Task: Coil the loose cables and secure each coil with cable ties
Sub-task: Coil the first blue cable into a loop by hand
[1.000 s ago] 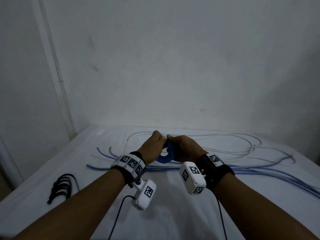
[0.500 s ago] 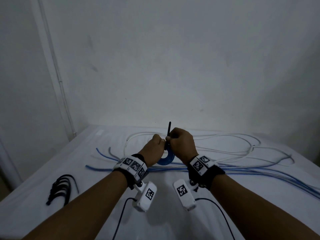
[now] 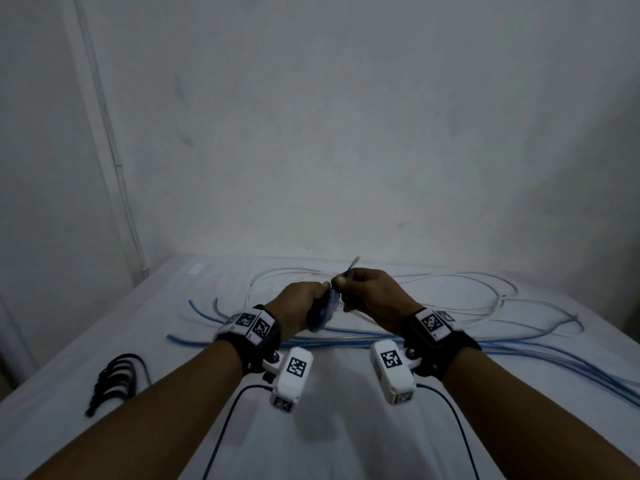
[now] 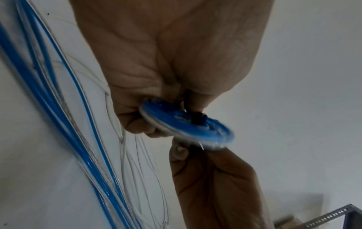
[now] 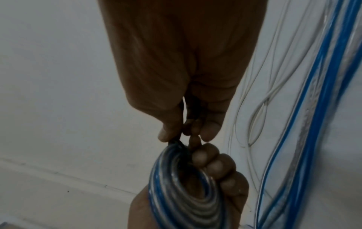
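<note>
A small tight coil of blue cable [image 3: 322,315] [image 4: 188,125] [image 5: 182,182] is held above the table by my left hand [image 3: 304,306], whose fingers curl round its rim. A black cable tie [image 4: 197,118] wraps the coil. My right hand [image 3: 367,292] pinches the tie's tail [image 3: 352,264] between thumb and fingers, and the tail sticks up and away, blurred. In the right wrist view the thumb [image 5: 168,133] presses the tie at the top of the coil.
Loose blue cables [image 3: 519,351] and white cables [image 3: 450,299] lie spread over the white table [image 3: 346,445] behind and right of my hands. A bunch of black cable ties [image 3: 116,379] lies at the left front. A wall rises just behind the table.
The right hand has pulled the tie's tail up and to the right, and its wrist has rolled over. The coil has turned edge-on in the left hand.
</note>
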